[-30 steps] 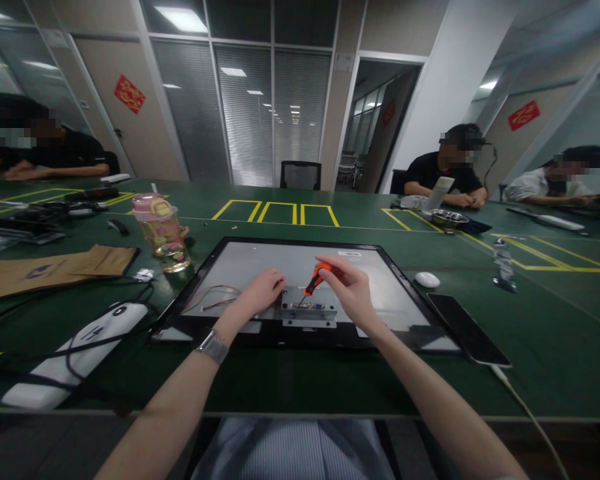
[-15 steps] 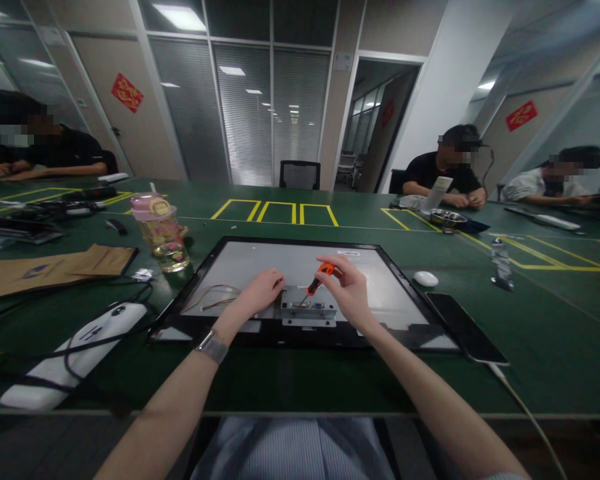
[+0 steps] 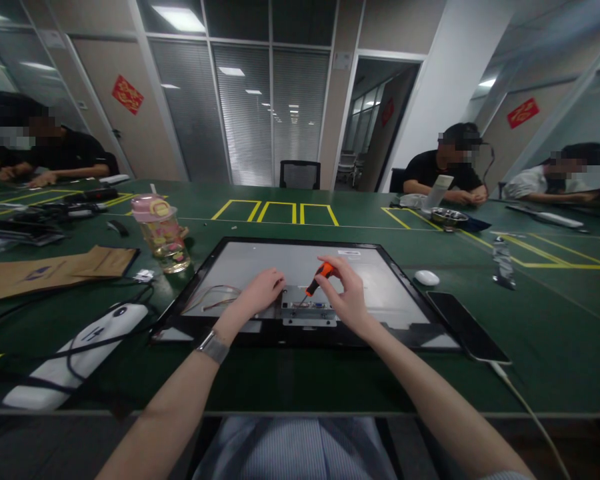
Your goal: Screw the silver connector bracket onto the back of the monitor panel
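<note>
A flat monitor panel point(image 3: 380, 293) in a black frame lies back side up on the green table in front of me. Near its front edge sits a small metal connector bracket point(image 3: 307, 313). My right hand point(image 3: 347, 293) is closed round a small orange-handled screwdriver point(image 3: 317, 277), its tip slanting down to the bracket's left part. My left hand point(image 3: 260, 293) rests on the panel just left of the bracket, fingers curled, pressing on it. Thin coloured wires point(image 3: 213, 297) loop over the panel to the left of that hand.
Left of the panel stand a pink-lidded bottle point(image 3: 160, 230), a brown paper bag point(image 3: 55, 267) and a white device point(image 3: 75, 353) wrapped in black cable. On the right lie a white mouse point(image 3: 427, 278) and a black phone point(image 3: 467, 327) with a cable. Other people sit at the table's far sides.
My right hand has shifted its fingers slightly round the screwdriver handle, staying in place. The left hand has not moved. The person at far left has moved a hand.
</note>
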`<state>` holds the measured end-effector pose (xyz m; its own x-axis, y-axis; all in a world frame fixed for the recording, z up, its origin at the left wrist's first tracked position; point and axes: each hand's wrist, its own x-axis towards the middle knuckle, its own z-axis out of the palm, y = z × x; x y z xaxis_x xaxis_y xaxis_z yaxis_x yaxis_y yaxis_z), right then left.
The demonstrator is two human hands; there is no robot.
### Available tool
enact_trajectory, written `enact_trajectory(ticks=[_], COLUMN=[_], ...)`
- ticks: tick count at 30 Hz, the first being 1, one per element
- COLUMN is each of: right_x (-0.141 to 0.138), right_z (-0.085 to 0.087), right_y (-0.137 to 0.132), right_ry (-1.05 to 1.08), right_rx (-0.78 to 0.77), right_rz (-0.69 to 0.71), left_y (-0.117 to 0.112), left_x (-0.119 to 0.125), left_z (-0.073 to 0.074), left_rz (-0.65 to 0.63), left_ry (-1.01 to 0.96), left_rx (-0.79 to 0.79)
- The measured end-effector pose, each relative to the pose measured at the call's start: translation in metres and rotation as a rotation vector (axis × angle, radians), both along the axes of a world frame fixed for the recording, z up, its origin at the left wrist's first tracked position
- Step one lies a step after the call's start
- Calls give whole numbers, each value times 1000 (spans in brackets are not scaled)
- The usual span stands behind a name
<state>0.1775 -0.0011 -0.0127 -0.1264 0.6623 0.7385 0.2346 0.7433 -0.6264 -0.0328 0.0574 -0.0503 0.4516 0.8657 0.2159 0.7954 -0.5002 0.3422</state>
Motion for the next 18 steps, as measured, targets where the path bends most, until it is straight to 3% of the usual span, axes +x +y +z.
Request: enact_trajectory(ticks=[3,5,8,13,18], right_x=[-2,-4,-3,7,9], right_z=[1,2,3,3,1], right_y=[-2,-2,2,11,11], right_ry=[14,95,235,238,117], right_rx=[-104,-195,-211,16,157], right_rz=[231,309,159,-197,-318], left_y=[1,2,2,1,0], left_x=[-1,-1,-1,0,0], left_z=[-2,-3,-3,-2,1], left_rz=[-3,-11,-12,-14,-10], left_ry=[5,-1,-5,13,14], left_rx=[9,10,6,20,-2])
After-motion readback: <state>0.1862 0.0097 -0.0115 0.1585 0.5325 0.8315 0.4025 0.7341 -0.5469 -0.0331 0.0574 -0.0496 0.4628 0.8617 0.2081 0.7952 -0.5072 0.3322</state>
